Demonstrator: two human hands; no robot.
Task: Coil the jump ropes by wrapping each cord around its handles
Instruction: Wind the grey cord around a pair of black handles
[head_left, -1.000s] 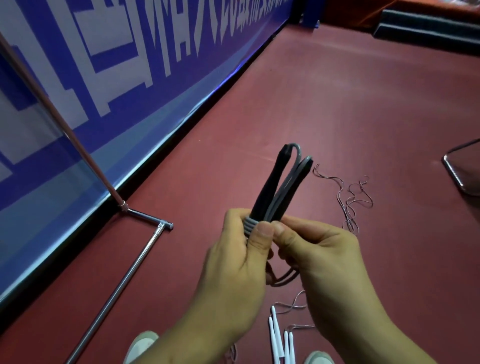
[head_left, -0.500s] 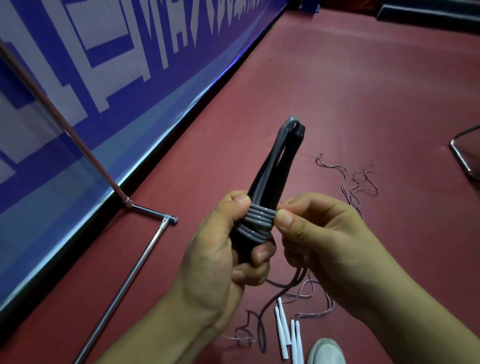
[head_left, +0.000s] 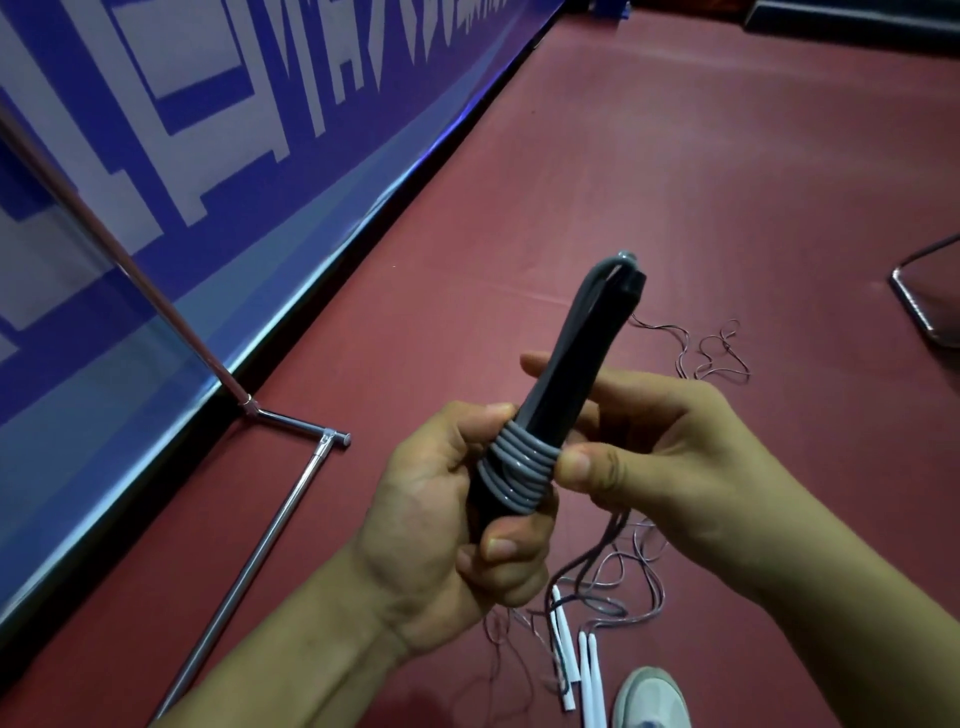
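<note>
A blue banner (head_left: 208, 130) with white lettering runs along the left side, from seven o'clock up to twelve. In front of it a metal stand (head_left: 283, 512) brings a slanted pole down to chrome foot bars on the red floor (head_left: 701, 156), at nine o'clock from the hands.

The left hand (head_left: 441, 530) is wrapped round the lower end of the black handles (head_left: 576, 353), its fingers curled across the front. The two handles are pressed together and held in the air near the middle of the view, tops tilted toward one o'clock. The grey cord (head_left: 519, 470) is wound round them in a tight band of several turns, just above the left hand's fingers.

The right hand (head_left: 665, 457) sits at three o'clock of that band. Its thumb presses on the band's right edge, its forefinger reaches behind the handles toward nine o'clock, and the other fingers are curled. The loose run of cord drops from under this hand toward six o'clock. It seems pinched under the thumb, though the thumb hides the exact contact.

On the floor at six o'clock lie white handles (head_left: 566, 654) amid thin cords (head_left: 657, 571), with a pale shoe (head_left: 652, 696) just beside them at the bottom edge. More thin cord lies tangled at two o'clock from the hands, and a metal frame (head_left: 919, 306) shows at the right edge.
</note>
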